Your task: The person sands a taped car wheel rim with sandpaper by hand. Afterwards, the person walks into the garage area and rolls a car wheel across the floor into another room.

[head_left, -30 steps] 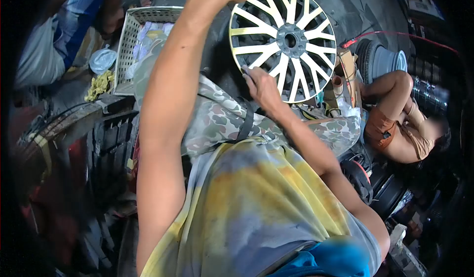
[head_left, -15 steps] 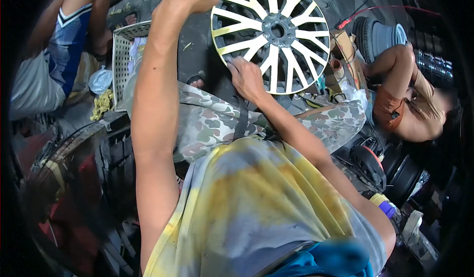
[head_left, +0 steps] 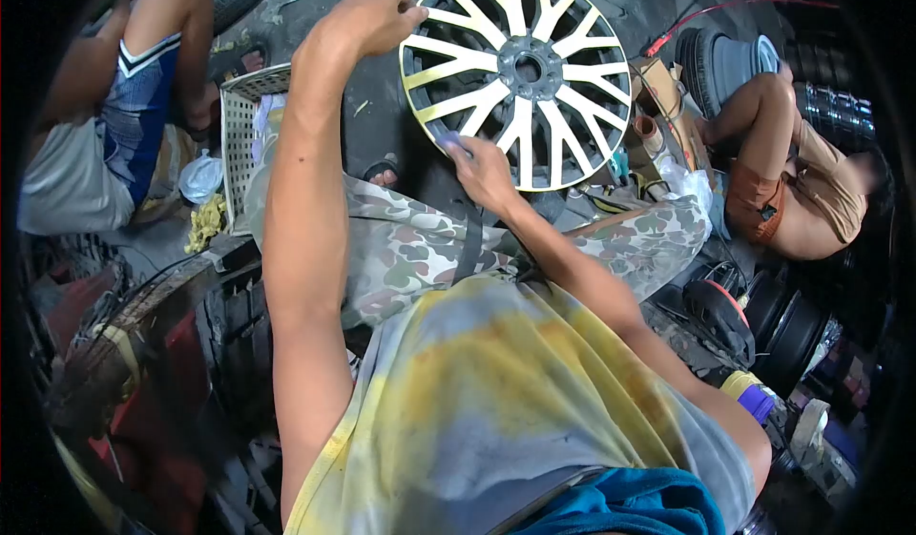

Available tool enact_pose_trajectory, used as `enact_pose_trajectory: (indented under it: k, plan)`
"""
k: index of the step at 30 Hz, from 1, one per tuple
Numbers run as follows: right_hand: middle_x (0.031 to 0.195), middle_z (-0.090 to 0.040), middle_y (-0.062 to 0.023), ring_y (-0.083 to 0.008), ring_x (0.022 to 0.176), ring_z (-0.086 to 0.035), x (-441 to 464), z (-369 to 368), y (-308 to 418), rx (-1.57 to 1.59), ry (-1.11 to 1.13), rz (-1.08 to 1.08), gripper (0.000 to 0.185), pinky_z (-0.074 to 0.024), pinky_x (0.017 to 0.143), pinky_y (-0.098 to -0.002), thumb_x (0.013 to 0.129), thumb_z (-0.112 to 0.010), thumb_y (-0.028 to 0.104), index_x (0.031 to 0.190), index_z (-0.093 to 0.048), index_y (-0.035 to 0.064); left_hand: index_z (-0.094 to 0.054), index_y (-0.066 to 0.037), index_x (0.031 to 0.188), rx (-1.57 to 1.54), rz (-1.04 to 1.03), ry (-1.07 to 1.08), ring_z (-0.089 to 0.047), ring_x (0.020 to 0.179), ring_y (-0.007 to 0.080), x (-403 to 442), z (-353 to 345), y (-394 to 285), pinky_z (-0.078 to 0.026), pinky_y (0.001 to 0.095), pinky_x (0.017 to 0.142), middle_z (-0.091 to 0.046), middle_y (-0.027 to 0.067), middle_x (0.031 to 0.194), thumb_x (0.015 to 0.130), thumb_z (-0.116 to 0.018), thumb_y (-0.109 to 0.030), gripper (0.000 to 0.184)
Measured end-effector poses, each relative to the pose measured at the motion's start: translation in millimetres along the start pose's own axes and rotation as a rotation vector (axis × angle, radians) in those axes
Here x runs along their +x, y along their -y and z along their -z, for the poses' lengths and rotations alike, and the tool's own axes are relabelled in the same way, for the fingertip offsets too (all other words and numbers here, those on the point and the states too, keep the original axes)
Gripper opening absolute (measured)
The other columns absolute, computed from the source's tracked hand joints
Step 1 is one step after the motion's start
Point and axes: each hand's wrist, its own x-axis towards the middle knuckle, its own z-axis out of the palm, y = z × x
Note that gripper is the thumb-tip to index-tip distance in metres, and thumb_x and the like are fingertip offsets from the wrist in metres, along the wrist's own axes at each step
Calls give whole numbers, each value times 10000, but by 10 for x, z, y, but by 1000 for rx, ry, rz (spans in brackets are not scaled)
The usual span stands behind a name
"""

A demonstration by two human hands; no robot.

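Observation:
A round multi-spoke wheel (head_left: 528, 66), with pale yellow-white spoke faces and dark gaps, stands in front of my knees. At its upper left rim my left hand (head_left: 374, 18) has its fingers closed on the edge. Lower down, my right hand (head_left: 487, 171) is closed at the lower left rim, with a small bluish-grey piece (head_left: 448, 141) between its fingertips, too blurred to identify. Beside the piece, the rim looks darker than the spokes.
A white perforated basket (head_left: 236, 149) is on the left, near a seated person in blue shorts (head_left: 143, 120). Another person (head_left: 797, 187) sits at the right by a tyre (head_left: 699, 70) and dark wheels. A cardboard box (head_left: 661, 87) stands close to the wheel's right side.
Since a second ago the wheel and both hands have shifted left in view. Over the last half second they have moved slightly down, both hands staying at the rim.

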Motion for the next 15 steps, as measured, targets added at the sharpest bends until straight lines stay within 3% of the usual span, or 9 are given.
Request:
enact_pose_trajectory:
  k: [3,5,7,11,13,15]
  plan:
    - [817,-647,-271,-403,730,-644,-23,-16,-12,27,4,-137,311,-488,698,-438,975,-598,284,1086,-700,12,-703,-19,1138,51,-19,-40,-682,961,418,91,-36,87,-521,453,857,-715,241,1019,965,-599,-342,381]
    - [812,-662,-255,-467,797,-642,190,-174,16,22,-66,-98,273,-480,687,-510,964,-591,280,963,-709,34,-701,-20,1141,24,-2,-22,-682,968,416,83,-46,2,-519,454,864,-714,239,1032,964,-594,-330,373]
    - [800,-657,-251,-468,804,-636,219,-170,120,14,-51,-116,283,-475,695,-518,968,-580,275,918,-693,21,-706,-18,1135,9,-29,-40,-683,981,408,71,-74,-4,-520,454,868,-714,236,1041,961,-591,-313,361]
    - [841,-658,-248,-453,809,-636,-55,-46,72,-132,-9,0,252,-478,708,-522,970,-558,209,897,-676,-1,-712,-22,1130,-9,18,-4,-683,999,401,86,-36,-41,-521,453,876,-713,236,1049,956,-593,-298,347]
    - [840,-663,-239,-450,783,-630,-120,-56,88,-112,-88,94,209,-477,682,-496,953,-603,181,982,-708,3,-717,-30,1128,15,-42,-22,-682,1006,401,131,-47,11,-522,447,885,-713,235,1057,957,-595,-296,339]
    - [853,-667,-237,-442,813,-646,54,-146,34,-64,-133,168,201,-502,720,-518,950,-565,172,945,-694,17,-716,-42,1138,13,-46,-22,-682,1000,405,130,-121,26,-524,447,883,-714,233,1053,958,-596,-306,341]
